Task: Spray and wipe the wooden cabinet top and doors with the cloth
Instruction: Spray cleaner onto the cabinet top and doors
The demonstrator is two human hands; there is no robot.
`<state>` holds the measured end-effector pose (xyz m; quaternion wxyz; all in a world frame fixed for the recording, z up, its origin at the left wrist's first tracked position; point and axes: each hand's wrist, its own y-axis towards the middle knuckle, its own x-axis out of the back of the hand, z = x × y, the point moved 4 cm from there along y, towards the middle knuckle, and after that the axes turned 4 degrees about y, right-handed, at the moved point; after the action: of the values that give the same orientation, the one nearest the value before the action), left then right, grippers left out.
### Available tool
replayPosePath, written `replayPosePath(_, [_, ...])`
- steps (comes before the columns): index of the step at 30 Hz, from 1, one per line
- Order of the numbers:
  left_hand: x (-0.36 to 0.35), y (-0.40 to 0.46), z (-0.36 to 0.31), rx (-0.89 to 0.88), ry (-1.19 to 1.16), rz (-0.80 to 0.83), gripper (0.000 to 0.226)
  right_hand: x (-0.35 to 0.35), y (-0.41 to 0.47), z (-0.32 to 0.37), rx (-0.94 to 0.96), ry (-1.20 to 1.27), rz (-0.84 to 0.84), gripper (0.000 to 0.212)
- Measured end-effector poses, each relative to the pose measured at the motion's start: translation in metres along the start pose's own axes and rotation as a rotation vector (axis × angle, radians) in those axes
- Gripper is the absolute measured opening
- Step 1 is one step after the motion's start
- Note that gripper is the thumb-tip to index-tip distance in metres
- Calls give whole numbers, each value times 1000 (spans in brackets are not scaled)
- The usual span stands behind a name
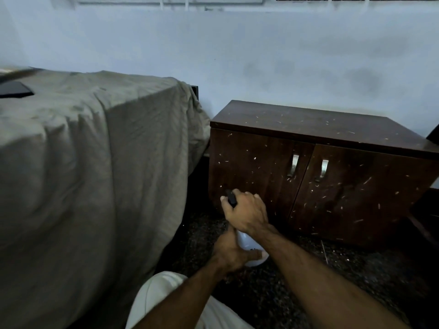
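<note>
Both hands hold a white spray bottle (247,243) low in front of the cabinet (308,176): the right hand (247,212) is curled round its black nozzle (231,198) at the top, and the left hand (231,251) grips the body from below, thumb across the base. The bottle sits just before the cabinet's left door (256,172), whose dark wood, like the top (308,124) and right door (361,193), is flecked with pale specks. Beside the cabinet stands a bed (90,150) under a grey-green sheet, and the floor (332,281) is dark and speckled.
</note>
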<state>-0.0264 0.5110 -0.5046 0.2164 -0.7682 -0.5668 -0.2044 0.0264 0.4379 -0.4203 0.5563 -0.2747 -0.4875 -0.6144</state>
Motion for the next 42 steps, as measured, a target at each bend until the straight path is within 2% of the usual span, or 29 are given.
replayPosePath(4, [-1,0,-11,-23,2,24,139,14,2,2,6,-64,-50,40])
replayPosePath(8, [1,-5,-26,-55,67,49,142,28,-5,-7,-41,37,-88,36])
replayPosePath(12, [2,-2,-44,-68,137,23,112,48,-13,-26,-115,162,-137,38])
replayPosePath(16, [-3,10,-74,-121,192,64,118,80,-14,-46,-191,139,-241,47])
replayPosePath(23, [-29,12,-116,-156,178,210,112,112,-27,-83,-368,31,-242,48])
replayPosePath(27, [-35,11,-131,-209,219,213,110,123,-35,-100,-396,126,-282,41])
replayPosePath(33, [-43,14,-147,-224,262,235,112,138,-43,-113,-431,168,-332,46])
replayPosePath(38, [-57,13,-158,-212,273,293,107,145,-51,-131,-570,40,-299,57])
replayPosePath(42, [-52,11,-180,-246,300,268,105,165,-48,-135,-575,154,-276,56])
